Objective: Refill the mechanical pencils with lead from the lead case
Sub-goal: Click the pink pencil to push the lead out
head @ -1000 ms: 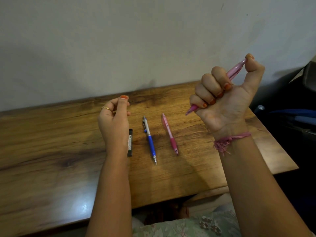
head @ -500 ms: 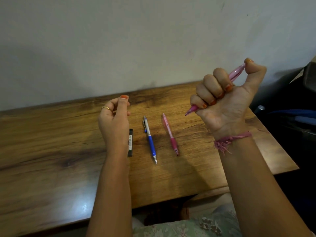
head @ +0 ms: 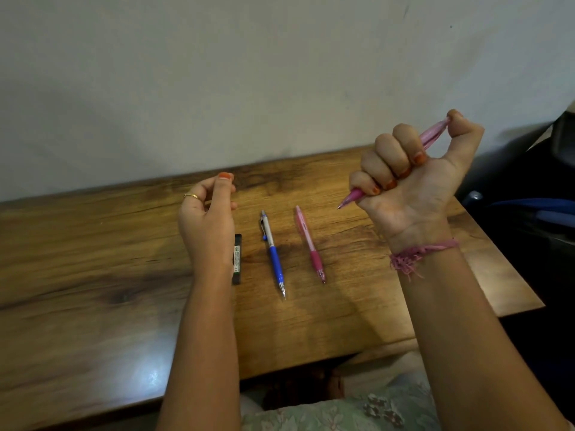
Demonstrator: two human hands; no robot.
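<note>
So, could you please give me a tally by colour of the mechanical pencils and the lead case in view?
Pink mechanical pencils: 2, one lying on the table, one held in the right hand
Blue mechanical pencil: 1, on the table
Black lead case: 1, partly behind the left wrist
Total: 4

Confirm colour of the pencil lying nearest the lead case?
Blue grip, silver upper barrel: pencil, head view.

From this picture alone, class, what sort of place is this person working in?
Probably a desk at home or in a study corner: a wooden table pushed against a plain wall, with mechanical pencils and a black lead case laid out on it.
</note>
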